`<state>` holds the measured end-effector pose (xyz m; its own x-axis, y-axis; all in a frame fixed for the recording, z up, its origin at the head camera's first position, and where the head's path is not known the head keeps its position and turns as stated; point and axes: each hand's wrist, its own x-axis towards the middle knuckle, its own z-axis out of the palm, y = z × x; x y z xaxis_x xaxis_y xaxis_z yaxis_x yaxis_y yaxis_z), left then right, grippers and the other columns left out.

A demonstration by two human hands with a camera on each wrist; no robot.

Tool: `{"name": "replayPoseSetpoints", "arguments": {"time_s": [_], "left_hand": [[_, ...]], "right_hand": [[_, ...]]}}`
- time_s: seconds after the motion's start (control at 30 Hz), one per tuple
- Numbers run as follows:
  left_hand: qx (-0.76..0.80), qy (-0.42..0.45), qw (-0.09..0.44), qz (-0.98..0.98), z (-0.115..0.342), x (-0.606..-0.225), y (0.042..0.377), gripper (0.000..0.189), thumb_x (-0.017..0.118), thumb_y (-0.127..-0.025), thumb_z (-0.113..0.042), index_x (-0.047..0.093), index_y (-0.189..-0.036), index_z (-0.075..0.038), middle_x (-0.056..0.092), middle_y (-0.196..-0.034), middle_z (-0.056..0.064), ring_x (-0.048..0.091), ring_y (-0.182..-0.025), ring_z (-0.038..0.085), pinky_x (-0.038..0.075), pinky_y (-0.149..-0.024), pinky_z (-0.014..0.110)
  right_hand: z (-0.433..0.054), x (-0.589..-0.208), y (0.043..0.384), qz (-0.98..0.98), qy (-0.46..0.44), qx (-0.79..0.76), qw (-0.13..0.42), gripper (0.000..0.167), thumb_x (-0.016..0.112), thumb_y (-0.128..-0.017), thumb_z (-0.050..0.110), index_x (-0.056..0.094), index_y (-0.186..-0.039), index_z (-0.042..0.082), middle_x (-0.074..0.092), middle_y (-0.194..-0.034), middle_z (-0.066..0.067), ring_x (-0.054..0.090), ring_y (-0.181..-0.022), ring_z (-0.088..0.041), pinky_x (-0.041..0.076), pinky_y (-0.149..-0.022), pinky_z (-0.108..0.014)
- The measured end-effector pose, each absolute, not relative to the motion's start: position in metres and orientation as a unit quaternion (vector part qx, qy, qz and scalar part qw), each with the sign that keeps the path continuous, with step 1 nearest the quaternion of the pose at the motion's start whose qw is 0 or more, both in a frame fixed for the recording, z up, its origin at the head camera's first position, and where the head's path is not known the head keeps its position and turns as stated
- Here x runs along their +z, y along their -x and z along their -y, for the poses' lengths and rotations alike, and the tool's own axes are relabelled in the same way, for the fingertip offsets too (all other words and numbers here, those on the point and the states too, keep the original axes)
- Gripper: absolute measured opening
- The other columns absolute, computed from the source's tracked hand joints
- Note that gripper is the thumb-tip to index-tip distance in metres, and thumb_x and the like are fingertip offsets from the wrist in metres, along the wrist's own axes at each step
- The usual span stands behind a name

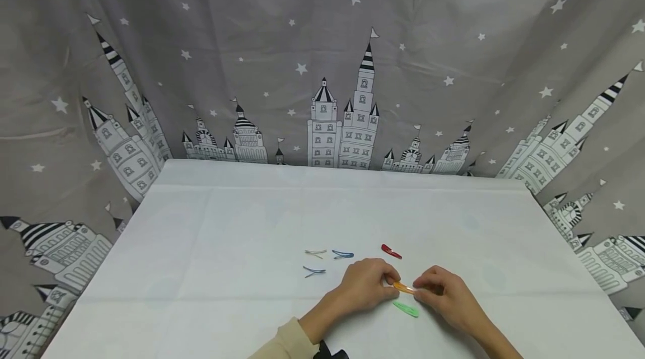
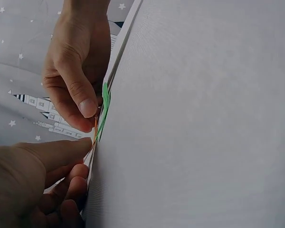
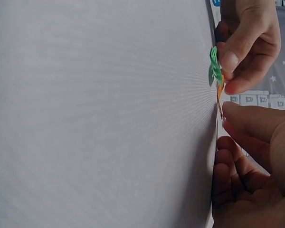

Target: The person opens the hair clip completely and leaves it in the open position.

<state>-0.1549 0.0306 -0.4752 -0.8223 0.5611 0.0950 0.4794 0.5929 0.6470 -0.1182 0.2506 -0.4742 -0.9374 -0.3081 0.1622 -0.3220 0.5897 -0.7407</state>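
Observation:
Between both hands is an orange snap hair clip (image 1: 403, 288), one end pinched by the left hand (image 1: 367, 285) and the other end by the right hand (image 1: 450, 298). Thumbs and forefingers meet at its two ends, with the middle of the clip showing. Just in front of it on the table lies a green hair clip (image 1: 406, 309), which overlaps the orange one in the right wrist view. Beyond the hands rests a red hair clip (image 1: 391, 251).
Left of the hands lie a pale hair clip (image 1: 316, 253), a blue one (image 1: 343, 255) and a darker blue one (image 1: 314, 271), each splayed. A white cloth covers the table (image 1: 227, 224). Behind hangs a grey curtain (image 1: 322, 23) printed with castles and stars.

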Motion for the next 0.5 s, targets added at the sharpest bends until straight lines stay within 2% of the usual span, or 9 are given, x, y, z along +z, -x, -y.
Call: {"name": "replayPoseSetpoints", "arguments": {"time_s": [0.5], "left_hand": [[0.334,-0.269,0.068,-0.901,-0.0346,-0.4776,0.1520,0.013,0.080,-0.081,-0.020,0.078,-0.094,-0.019,0.055,-0.075,-0.019,0.046,-0.067,-0.003,0.036,-0.060,0.019]], "right_hand": [[-0.2503,-0.4786,0.1181,0.894,-0.166,0.416,0.006,0.010,0.079,-0.082,0.009,0.076,-0.090,0.015,0.058,-0.089,0.007,0.047,-0.072,-0.006,0.041,-0.062,-0.024]]}}
